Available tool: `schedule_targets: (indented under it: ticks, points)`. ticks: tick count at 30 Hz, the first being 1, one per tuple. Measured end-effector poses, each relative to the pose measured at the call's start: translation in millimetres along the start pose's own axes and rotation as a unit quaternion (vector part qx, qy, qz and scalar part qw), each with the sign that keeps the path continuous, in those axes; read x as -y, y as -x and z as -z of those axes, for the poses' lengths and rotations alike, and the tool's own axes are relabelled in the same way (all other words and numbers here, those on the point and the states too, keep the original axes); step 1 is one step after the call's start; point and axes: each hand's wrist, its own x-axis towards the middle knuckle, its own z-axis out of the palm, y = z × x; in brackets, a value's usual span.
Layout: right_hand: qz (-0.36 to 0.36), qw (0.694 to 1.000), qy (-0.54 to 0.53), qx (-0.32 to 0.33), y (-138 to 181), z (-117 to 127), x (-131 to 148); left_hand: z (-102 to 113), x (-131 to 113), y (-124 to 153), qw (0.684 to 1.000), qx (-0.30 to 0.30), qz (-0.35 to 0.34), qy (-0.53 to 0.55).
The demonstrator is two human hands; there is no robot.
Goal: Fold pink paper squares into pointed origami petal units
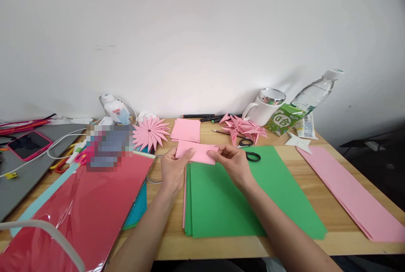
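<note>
Between both hands is a folded piece of pink paper (200,154), a flat rectangle held up above the desk. My left hand (173,163) pinches its left end, thumb on the front face. At the right end, the thumb and fingers of my right hand (233,160) grip the edge. Below lies a stack of green paper (228,204). Behind the hands is a small pile of pink paper squares (186,129). Pink folded pointed pieces (242,128) are heaped to the right, and a pink pinwheel-like paper star (149,132) stands at the left.
Black-handled scissors (253,157) lie by the green stack. A white mug (265,106), a green box (284,119) and a water bottle (316,92) stand back right. Long pink strips (354,196) lie right. Red paper in plastic (85,208) and a phone (30,150) lie left.
</note>
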Motion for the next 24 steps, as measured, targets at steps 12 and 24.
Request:
schedule_targets:
  ticks: [12, 24]
  points:
    - [-0.005, 1.0, 0.019, 0.021, -2.2, 3.8, -6.0, 4.7, 7.1, -2.8, 0.999, 0.002, -0.043, -0.023]
    - [-0.05, 0.998, 0.014, 0.036, -5.8, 10.1, -6.2, 3.8, 1.5, -2.0, 0.999, -0.018, -0.026, -0.019]
